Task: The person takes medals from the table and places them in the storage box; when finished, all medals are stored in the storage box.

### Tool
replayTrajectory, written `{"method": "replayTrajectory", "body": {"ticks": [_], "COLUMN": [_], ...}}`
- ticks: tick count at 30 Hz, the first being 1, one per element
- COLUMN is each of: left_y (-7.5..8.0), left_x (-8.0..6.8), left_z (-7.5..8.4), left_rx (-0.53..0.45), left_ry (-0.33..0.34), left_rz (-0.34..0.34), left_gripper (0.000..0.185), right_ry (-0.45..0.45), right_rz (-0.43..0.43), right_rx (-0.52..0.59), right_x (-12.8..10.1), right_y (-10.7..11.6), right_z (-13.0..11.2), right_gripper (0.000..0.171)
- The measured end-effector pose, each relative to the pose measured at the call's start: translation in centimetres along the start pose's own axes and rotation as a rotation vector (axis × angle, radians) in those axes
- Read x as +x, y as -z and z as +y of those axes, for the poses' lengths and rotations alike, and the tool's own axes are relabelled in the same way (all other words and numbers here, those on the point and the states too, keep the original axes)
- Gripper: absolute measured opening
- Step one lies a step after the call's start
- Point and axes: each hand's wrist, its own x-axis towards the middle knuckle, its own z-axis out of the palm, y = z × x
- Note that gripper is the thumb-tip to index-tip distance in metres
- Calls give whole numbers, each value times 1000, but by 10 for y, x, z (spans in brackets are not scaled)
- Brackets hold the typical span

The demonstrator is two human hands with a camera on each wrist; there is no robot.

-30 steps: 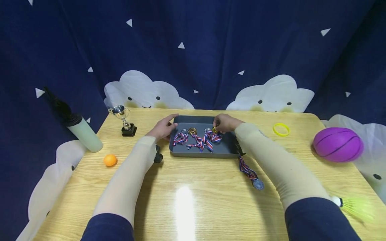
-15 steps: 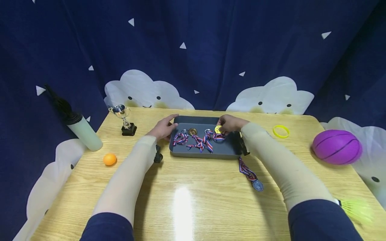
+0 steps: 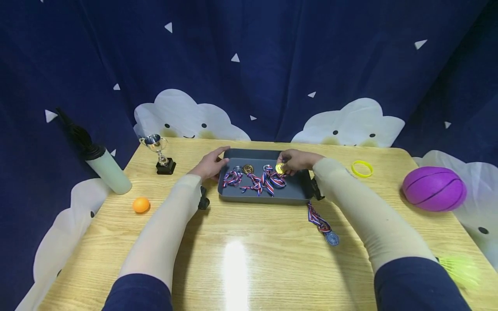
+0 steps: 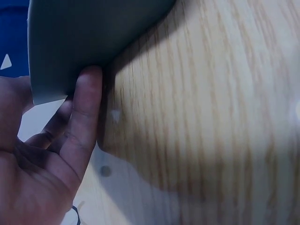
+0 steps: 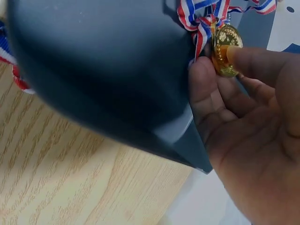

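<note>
left hand [image 3: 210, 165]: fingers straight against the left wall of the grey tray [image 3: 264, 197], unchanged, near the counter's far edge. right hand [image 3: 297, 160]: pinches the gold medal [image 3: 279, 168], now lifted slightly leftward over the tray's right part, ribbon trailing inside; placement appears unfinished.

1. The shuttlecock [image 3: 459, 270], at the table's near right corner, is blurred, partly behind the right sleeve [image 3: 373, 220].
2. The tray [image 5: 103, 70] is blurred and cut off in the right wrist view.
</note>
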Motion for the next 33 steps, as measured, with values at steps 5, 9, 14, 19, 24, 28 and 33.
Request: {"method": "replayTrajectory", "body": {"ticks": [5, 9, 14, 19, 24, 28, 33], "left_y": [0, 0, 0, -1, -1, -1, 0], "left_x": [-2, -2, 0, 1, 0, -1, 0], "left_z": [1, 0, -1, -3, -3, -2, -1], "left_rx": [-1, -1, -6, -2, 15, 23, 31], "left_ry": [5, 4, 2, -1, -5, -12, -22], "left_rz": [1, 4, 0, -4, -1, -4, 0], "left_gripper": [56, 56, 56, 56, 56, 56, 56], "right_ry": [17, 8, -31, -23, 8, 70, 133], "right_rz": [38, 29, -38, -37, 16, 103, 181], "right_rx": [15, 48, 42, 17, -79, -214, -314], "right_x": [4, 5, 3, 5, 9, 13, 17], "right_y": [-2, -2, -2, -2, -3, -3, -3], "right_z": [0, 2, 5, 6, 7, 9, 10], "right_gripper": [13, 12, 11, 12, 12, 10, 8]}}
